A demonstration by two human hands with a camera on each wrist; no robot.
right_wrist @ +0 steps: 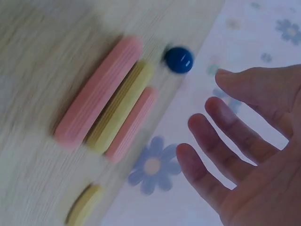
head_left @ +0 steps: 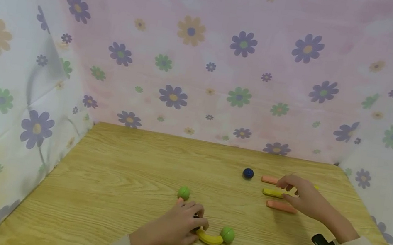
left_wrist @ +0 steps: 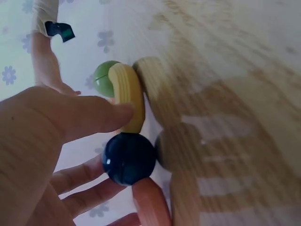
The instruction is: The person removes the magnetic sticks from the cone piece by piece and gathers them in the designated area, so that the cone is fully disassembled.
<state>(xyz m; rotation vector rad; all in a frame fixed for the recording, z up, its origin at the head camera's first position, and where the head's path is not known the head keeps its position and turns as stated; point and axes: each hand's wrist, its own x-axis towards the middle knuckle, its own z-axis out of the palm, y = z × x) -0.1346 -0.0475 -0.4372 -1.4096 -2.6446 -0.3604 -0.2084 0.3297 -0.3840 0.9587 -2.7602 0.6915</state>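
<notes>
Your left hand point(head_left: 171, 230) rests low on the wooden tabletop point(head_left: 117, 178), fingers curled round a dark blue ball point(left_wrist: 129, 158), thumb laid against the curved yellow wooden piece point(head_left: 209, 238) just beside it. In the left wrist view that ball sits between the yellow curve and an orange rounded piece point(left_wrist: 151, 203) near your lower fingers. A green ball point(head_left: 227, 234) touches the far end of the yellow curve; a second green ball point(head_left: 183, 192) lies just beyond your fingertips.

Your right hand point(head_left: 303, 196) hovers palm-down with fingers spread and loose, holding nothing, over three straight sticks lying side by side: a pink stick point(head_left: 269, 179) farthest back, a yellow stick point(head_left: 272, 193) in the middle, another pink stick point(head_left: 280, 206) nearest you. Whether the fingertips touch the sticks, cannot tell. A small blue ball point(head_left: 248, 173) sits just left of the far pink stick, apart from it. Flowered cloth point(head_left: 205, 57) walls the tabletop on three sides.
</notes>
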